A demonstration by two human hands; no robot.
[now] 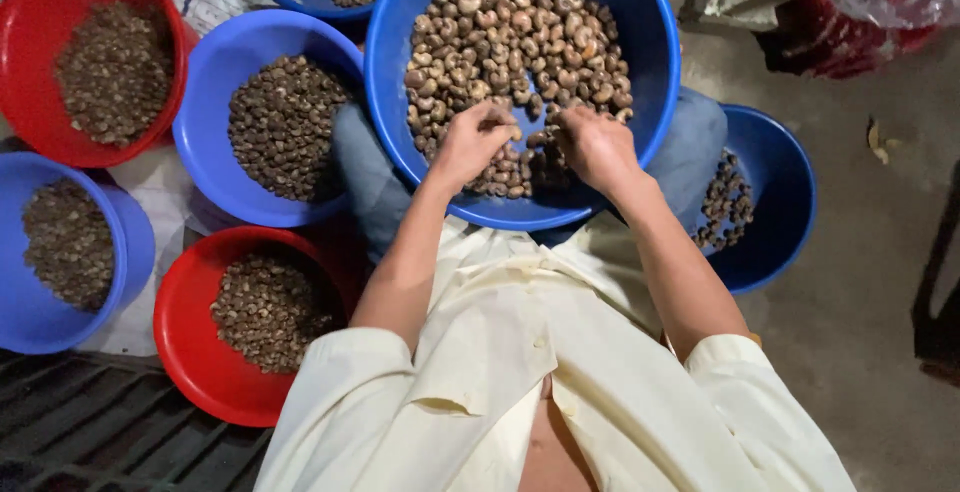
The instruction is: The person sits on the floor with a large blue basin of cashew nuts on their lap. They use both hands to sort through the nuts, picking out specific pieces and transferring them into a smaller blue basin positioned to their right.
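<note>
- Large blue basin (640, 62) resting on the lap, heaped with brown cashew nuts (520, 32); heap banked toward 12 o'clock, bare blue floor showing at 6 o'clock.
- Left hand (470, 142) inside the basin at its 7 o'clock edge, fingers curled narrow, tips pinching at nuts; exactly which nut is held cannot be told.
- Right hand (595, 147) just beside it at 5 o'clock of the basin, fingers bent downward into the nuts, loosely closed; grip contents hidden.
- Both hands touching the near fringe of the heap, main mass of nuts lying beyond the fingertips toward 12 o'clock.
- Smaller blue bowl (210, 102) of darker nuts at 9 o'clock of the left hand, well apart.
- Red bowl (190, 352) with nuts at 8 o'clock, beside the left elbow.
- Another red bowl (40, 12) at 10 o'clock, far corner.
- Blue bucket (130, 252) at far 9 o'clock.
- Blue tub (780, 192) holding a few dark nuts at 3 o'clock of the right hand, partly under the knee.
</note>
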